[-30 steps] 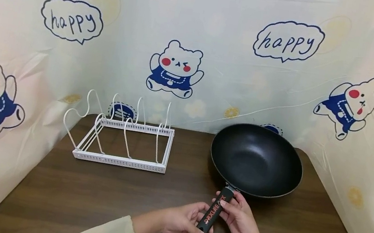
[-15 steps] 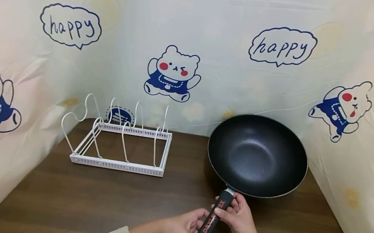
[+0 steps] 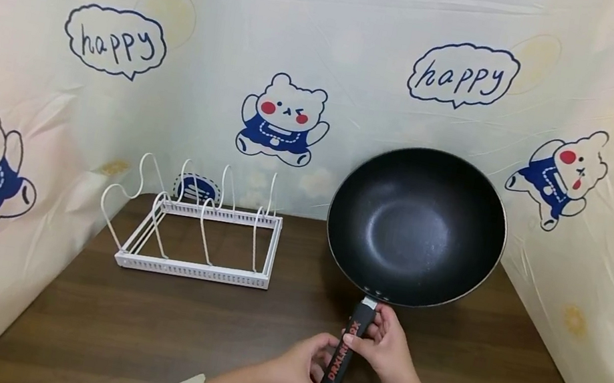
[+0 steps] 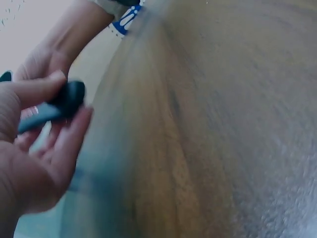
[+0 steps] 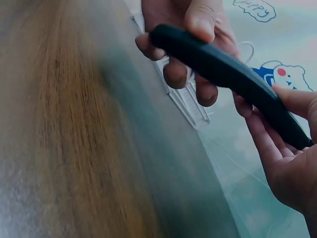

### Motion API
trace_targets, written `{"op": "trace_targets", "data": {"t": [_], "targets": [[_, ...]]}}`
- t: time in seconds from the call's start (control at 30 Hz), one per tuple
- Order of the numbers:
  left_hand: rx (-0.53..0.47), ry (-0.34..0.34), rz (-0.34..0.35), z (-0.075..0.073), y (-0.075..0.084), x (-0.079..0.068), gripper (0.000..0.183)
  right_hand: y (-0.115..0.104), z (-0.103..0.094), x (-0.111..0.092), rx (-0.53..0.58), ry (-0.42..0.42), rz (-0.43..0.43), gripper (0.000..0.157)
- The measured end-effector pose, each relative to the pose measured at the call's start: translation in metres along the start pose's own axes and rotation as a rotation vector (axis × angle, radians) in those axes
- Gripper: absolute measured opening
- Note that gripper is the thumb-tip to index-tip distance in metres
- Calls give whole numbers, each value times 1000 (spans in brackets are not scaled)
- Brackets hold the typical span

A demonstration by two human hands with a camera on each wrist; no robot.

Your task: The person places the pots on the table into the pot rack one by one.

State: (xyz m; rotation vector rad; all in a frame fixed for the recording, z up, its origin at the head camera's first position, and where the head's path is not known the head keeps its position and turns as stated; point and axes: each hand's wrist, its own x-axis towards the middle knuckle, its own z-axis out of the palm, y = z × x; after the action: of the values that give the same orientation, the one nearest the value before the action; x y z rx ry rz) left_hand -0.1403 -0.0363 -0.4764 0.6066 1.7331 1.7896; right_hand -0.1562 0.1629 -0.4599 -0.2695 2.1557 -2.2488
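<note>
A black wok (image 3: 406, 235) is tilted up at the right, its dark inside facing me and its handle (image 3: 342, 360) slanting down toward me. Near the handle's lower end my left hand (image 3: 295, 369) grips it, thumb on top and fingers beneath. My right hand (image 3: 387, 350) pinches the upper part close to the metal neck, thumb across the red lettering. In the right wrist view the black handle (image 5: 223, 69) runs through both hands, raised above the tabletop. The left wrist view shows the rounded handle end (image 4: 72, 96) between my left thumb and fingers.
A white wire rack (image 3: 196, 270) with several upright loops stands on the left of the brown wooden table (image 3: 151, 321). Behind and at both sides hangs a pale curtain (image 3: 368, 46) printed with bears and "happy" bubbles.
The wok's bowl has risen and tipped further up toward me, with a slight shift left. Both hands keep their hold on the handle. The rack stays where it was.
</note>
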Motion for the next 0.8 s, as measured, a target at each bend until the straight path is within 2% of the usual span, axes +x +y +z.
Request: {"op": "trace_targets", "data": {"t": [0.13, 0.2, 0.27, 0.33, 0.4, 0.5, 0.8], "targets": [[407, 178, 101, 3, 5, -3, 73, -4, 7, 4, -68, 27, -9, 66], [574, 260, 128, 6, 7, -3, 76, -7, 10, 7, -86, 33, -19, 66], [706, 334, 132, 8, 9, -3, 77, -8, 14, 9, -102, 37, -23, 65], [784, 390, 127, 9, 11, -3, 75, -9, 16, 12, -109, 36, -33, 65], [827, 432, 125, 10, 13, -2, 71, -9, 18, 14, -110, 37, -39, 66], [829, 462, 136, 11, 13, -3, 67, -9, 20, 16, -87, 18, -53, 66], [709, 494, 154, 3, 9, -9, 60, -5, 17, 16, 140, -171, -176, 64]]}}
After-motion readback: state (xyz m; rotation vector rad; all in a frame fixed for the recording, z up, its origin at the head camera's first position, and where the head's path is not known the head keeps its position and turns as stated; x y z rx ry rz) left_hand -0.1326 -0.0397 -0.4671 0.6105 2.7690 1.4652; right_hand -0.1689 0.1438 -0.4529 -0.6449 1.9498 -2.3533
